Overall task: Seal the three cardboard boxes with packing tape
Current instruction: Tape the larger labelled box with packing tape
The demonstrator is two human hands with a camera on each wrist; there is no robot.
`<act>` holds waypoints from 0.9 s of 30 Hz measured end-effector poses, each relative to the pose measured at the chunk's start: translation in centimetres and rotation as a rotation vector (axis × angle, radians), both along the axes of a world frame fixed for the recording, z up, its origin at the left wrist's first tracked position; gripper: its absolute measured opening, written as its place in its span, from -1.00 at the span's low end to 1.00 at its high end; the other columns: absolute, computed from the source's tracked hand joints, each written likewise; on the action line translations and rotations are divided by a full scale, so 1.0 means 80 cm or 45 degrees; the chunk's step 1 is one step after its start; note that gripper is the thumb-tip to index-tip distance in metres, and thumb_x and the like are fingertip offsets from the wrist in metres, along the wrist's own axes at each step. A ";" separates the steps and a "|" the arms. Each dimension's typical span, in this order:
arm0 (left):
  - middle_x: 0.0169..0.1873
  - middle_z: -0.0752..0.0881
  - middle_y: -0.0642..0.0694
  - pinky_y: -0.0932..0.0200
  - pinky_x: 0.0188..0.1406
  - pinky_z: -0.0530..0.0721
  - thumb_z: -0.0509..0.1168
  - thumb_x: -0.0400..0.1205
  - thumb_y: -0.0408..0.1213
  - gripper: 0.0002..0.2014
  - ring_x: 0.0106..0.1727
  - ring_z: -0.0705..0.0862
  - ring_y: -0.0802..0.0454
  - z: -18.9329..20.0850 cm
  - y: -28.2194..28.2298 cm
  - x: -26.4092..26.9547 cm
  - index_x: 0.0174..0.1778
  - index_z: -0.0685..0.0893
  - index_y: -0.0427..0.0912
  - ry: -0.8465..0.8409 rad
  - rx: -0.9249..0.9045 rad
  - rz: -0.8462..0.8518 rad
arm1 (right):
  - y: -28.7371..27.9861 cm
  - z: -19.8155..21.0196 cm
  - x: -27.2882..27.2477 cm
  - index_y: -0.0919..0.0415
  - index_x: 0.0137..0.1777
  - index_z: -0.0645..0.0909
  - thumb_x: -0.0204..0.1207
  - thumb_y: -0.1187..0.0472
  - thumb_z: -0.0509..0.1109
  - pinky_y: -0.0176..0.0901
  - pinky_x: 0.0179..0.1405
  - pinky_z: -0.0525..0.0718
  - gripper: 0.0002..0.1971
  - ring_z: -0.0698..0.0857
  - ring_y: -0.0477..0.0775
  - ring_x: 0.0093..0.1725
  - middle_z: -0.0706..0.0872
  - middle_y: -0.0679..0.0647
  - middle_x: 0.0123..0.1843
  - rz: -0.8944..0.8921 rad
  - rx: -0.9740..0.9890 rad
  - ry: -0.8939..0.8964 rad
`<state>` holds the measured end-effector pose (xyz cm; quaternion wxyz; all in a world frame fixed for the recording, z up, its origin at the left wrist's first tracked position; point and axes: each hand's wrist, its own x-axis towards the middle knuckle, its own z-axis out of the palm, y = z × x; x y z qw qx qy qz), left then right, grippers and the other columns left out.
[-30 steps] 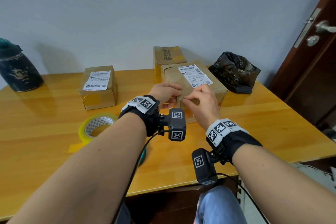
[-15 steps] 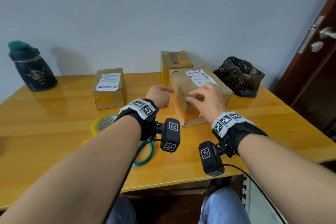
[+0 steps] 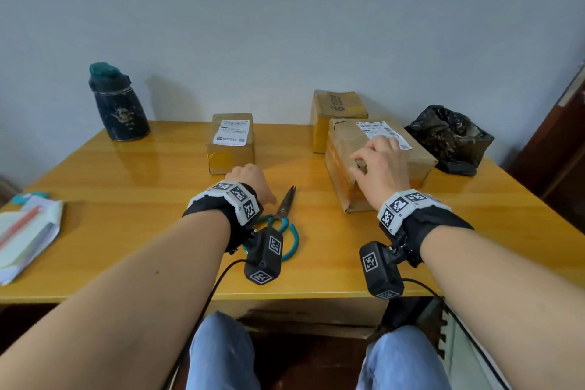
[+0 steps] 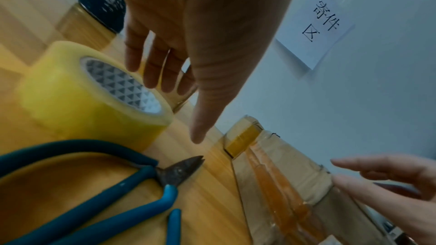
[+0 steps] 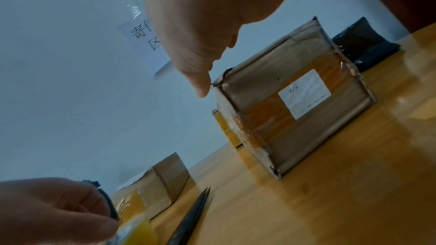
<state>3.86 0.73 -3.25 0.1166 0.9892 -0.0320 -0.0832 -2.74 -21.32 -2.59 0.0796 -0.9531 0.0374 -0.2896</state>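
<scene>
Three taped cardboard boxes stand on the wooden table (image 3: pixel 142 199): a small labelled box (image 3: pixel 230 142) at centre, a plain box (image 3: pixel 335 111) at the back, and a large labelled box (image 3: pixel 383 161) in front of it. My right hand (image 3: pixel 370 161) rests on the large box's near top edge, fingers loosely spread, holding nothing. A yellow tape roll (image 4: pixel 89 96) lies flat by the blue-handled scissors (image 3: pixel 285 209). My left hand (image 4: pixel 172 103) reaches over the roll with straight fingers; whether they touch it is unclear. In the head view the left hand (image 3: pixel 250 177) hides the roll.
A dark bottle (image 3: pixel 117 104) stands at the back left. A crumpled black bag (image 3: pixel 449 136) sits right of the large box. Papers with a pen (image 3: pixel 25 231) lie at the table's left edge. A paper sign (image 4: pixel 316 25) hangs on the wall.
My left hand has left the large box and moved left and down over the tape roll. The right hand stays on the box. The head view has pulled back, showing the scissors.
</scene>
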 end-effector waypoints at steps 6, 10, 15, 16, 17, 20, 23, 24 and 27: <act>-0.15 0.68 -0.13 0.14 -0.26 0.58 0.42 0.58 -0.22 -0.83 -0.17 0.62 -0.07 -0.015 0.015 -0.012 -0.21 0.59 -0.21 0.071 0.180 -0.027 | 0.022 -0.006 -0.018 0.18 0.07 0.72 0.53 0.10 0.44 -0.13 0.20 0.44 -0.80 0.44 0.07 0.14 0.59 0.05 0.04 0.112 0.033 -0.030; 0.20 0.62 -0.18 0.06 0.13 0.58 0.50 0.49 -0.08 -0.58 0.23 0.59 -0.13 -0.020 0.024 -0.018 0.17 0.57 -0.19 0.049 0.350 0.038 | 0.018 -0.004 -0.030 0.16 0.07 0.71 0.57 0.12 0.39 -0.22 0.16 0.41 -0.83 0.43 0.03 0.19 0.57 0.02 0.05 0.125 0.109 0.040; -0.06 0.71 -0.12 0.11 -0.03 0.65 0.35 0.61 -0.28 -0.80 0.05 0.68 -0.10 -0.031 0.033 -0.016 0.12 0.67 -0.21 0.022 0.372 0.008 | 0.017 -0.008 -0.037 0.17 0.04 0.70 0.59 0.15 0.37 -0.26 -0.05 0.42 -0.86 0.50 0.00 0.16 0.52 -0.04 0.00 0.117 0.164 0.102; 0.02 0.72 -0.12 0.13 0.00 0.65 0.33 0.63 -0.27 -0.80 0.11 0.68 -0.10 -0.031 0.033 -0.017 0.14 0.67 -0.21 0.020 0.394 -0.025 | 0.018 -0.009 -0.038 0.16 0.03 0.70 0.59 0.16 0.36 -0.24 -0.09 0.45 -0.87 0.53 -0.01 0.12 0.50 -0.06 -0.02 0.121 0.190 0.114; 0.16 0.70 -0.12 0.14 0.10 0.62 0.32 0.64 -0.24 -0.76 0.23 0.65 -0.09 -0.032 0.033 -0.018 0.21 0.65 -0.20 0.031 0.408 -0.052 | 0.018 -0.011 -0.038 0.16 0.03 0.70 0.59 0.17 0.36 -0.21 -0.12 0.50 -0.88 0.56 0.00 0.08 0.50 -0.06 -0.02 0.127 0.218 0.123; 0.32 0.63 -0.15 0.12 0.20 0.57 0.27 0.69 -0.24 -0.69 0.36 0.56 -0.10 -0.043 0.033 -0.018 0.35 0.60 -0.19 -0.001 0.344 -0.047 | 0.021 -0.015 -0.039 0.16 0.03 0.70 0.58 0.19 0.37 -0.05 -0.12 0.67 -0.88 0.62 0.03 -0.02 0.55 -0.03 0.01 0.136 0.258 0.147; 0.26 0.63 -0.17 0.02 0.18 0.55 0.26 0.69 -0.13 -0.69 0.36 0.48 -0.13 -0.038 0.034 -0.019 0.31 0.60 -0.16 -0.083 0.220 0.066 | 0.026 -0.020 -0.040 0.16 0.04 0.70 0.59 0.21 0.36 -0.04 -0.10 0.70 -0.88 0.62 -0.01 -0.10 0.56 -0.05 0.04 0.164 0.289 0.172; 0.26 0.62 -0.19 -0.02 0.20 0.54 0.27 0.68 -0.05 -0.65 0.34 0.48 -0.15 -0.031 0.033 -0.016 0.31 0.61 -0.15 -0.108 0.131 0.099 | 0.027 -0.021 -0.040 0.16 0.05 0.70 0.59 0.21 0.36 -0.07 -0.08 0.69 -0.88 0.61 -0.04 -0.10 0.58 -0.04 0.05 0.176 0.299 0.187; 0.17 0.66 -0.23 0.02 0.04 0.64 0.33 0.64 -0.03 -0.60 0.14 0.60 -0.17 0.002 0.027 -0.011 0.28 0.66 -0.24 -0.122 -0.457 0.093 | 0.031 -0.022 -0.035 0.16 0.11 0.69 0.58 0.22 0.37 -0.15 0.01 0.66 -0.84 0.64 -0.05 -0.04 0.65 0.01 0.05 0.218 0.370 0.230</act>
